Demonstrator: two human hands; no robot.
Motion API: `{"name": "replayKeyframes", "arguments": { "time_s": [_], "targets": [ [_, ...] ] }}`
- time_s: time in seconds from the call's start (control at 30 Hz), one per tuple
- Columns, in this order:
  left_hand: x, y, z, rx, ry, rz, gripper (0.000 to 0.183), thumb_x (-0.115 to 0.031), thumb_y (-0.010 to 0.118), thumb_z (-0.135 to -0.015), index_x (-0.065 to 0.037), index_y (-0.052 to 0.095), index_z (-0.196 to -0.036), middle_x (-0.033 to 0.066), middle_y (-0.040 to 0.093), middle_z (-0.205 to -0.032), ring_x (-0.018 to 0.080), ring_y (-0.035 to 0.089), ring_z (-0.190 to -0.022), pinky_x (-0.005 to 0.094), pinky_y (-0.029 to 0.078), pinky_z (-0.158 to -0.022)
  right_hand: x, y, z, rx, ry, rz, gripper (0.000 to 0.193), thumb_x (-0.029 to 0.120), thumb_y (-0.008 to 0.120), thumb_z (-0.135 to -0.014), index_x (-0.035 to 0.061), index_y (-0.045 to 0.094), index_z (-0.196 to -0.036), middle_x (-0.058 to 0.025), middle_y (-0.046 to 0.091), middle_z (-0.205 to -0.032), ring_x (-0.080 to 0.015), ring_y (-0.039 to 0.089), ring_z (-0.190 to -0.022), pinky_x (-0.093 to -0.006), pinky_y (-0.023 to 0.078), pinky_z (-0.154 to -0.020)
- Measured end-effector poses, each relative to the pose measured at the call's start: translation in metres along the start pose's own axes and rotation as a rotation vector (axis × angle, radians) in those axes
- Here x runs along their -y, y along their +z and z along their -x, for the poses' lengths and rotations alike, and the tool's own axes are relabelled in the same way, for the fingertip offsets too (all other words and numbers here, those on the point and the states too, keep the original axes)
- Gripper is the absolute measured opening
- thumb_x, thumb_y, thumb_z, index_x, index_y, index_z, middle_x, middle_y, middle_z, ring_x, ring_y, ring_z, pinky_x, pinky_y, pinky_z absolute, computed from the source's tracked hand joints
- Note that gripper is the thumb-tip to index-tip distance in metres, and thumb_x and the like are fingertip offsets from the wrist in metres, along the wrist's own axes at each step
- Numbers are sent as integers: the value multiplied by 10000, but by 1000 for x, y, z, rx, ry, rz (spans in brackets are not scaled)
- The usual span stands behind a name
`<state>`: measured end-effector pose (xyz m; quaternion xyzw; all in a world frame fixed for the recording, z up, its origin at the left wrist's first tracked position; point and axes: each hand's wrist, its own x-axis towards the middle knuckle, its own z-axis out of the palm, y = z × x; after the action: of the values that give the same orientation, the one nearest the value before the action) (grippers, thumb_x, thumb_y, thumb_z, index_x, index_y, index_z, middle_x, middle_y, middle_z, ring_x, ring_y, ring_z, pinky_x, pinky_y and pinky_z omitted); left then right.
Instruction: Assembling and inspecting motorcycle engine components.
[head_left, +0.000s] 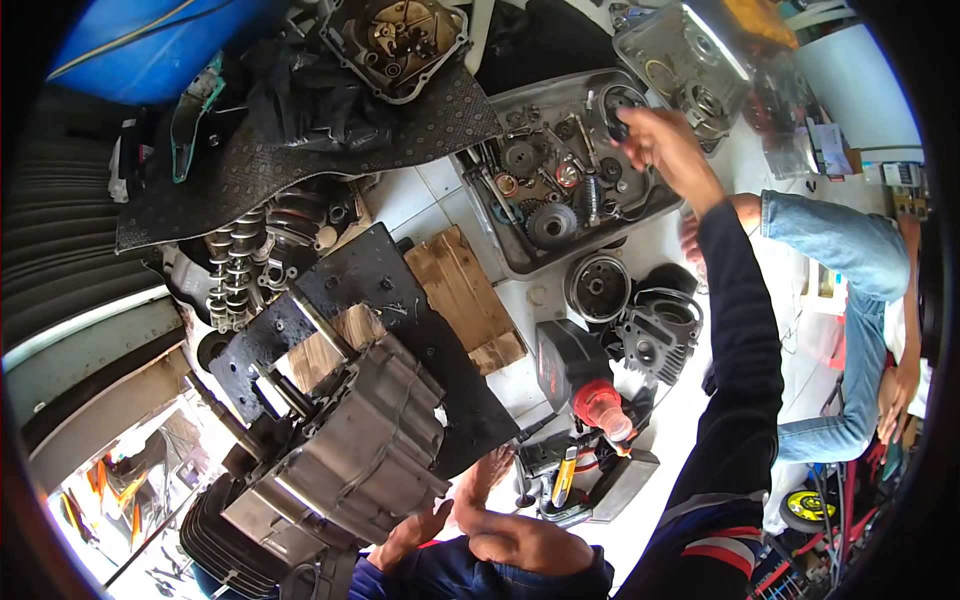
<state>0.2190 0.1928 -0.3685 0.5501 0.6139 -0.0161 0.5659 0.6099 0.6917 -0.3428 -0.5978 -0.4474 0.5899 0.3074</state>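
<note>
My right hand [662,150] reaches over the right end of a grey metal tray [530,266]. Its fingers are bent together around a small dark piece, too blurred to name. Gears [553,224], springs, bolts and other engine parts lie in the tray. At the lower left, a grey engine crankcase [340,460] with long studs sits tilted on a black metal plate [455,385]. Close against the crankcase's lower edge is my left hand [405,535], its fingers mostly hidden by the casting.
A wooden block [463,295] lies beside the plate. Nearby stand a flywheel rotor [598,287], a finned cylinder head [655,335] and a dark bottle with a red funnel-like top [600,403]. An engine cover [395,45] rests on the mat behind. Another person's jeans-clad leg [835,235] is at right.
</note>
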Motion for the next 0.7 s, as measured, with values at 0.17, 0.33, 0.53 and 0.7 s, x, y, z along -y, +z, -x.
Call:
{"name": "replayKeyframes", "arguments": {
  "time_s": [0.17, 0.33, 0.53, 0.7],
  "targets": [
    [-48, -10, -15, 122, 38, 147, 329, -132, 664, -850, -44, 626, -1165, 147, 688, -929, 280, 684, -769, 369, 545, -685, 23, -23, 163, -96, 46, -532, 501, 380, 469, -945, -7, 515, -1260, -121, 612, -1048, -150, 556, -757, -281, 407, -581],
    [-64, -7, -19, 60, 118, 138, 330, -150, 658, -865, -55, 625, -1179, 143, 686, -945, 283, 680, -787, 363, 545, -706, 11, 1, 266, -61, 172, -690, 504, 425, 404, -977, 11, 530, -1235, -123, 601, -953, -190, 510, -669, -303, 407, -515],
    [-94, -7, -25, 87, 232, 279, 276, -75, 651, -868, -7, 621, -1134, 155, 673, -857, 264, 669, -733, 340, 524, -647, -7, 6, 352, -186, 197, -633, 480, 427, 489, -987, -33, 622, -970, -210, 648, -784, -259, 577, -555, -353, 416, -455],
    [-87, -3, -23, 85, 228, 406, 305, -100, 655, -889, -13, 618, -1179, 122, 682, -860, 184, 654, -737, 300, 516, -668, -51, 46, 385, -26, 427, -675, 404, 309, 588, -953, -90, 611, -896, -255, 641, -745, -320, 613, -554, -389, 463, -450]
  ]
}}
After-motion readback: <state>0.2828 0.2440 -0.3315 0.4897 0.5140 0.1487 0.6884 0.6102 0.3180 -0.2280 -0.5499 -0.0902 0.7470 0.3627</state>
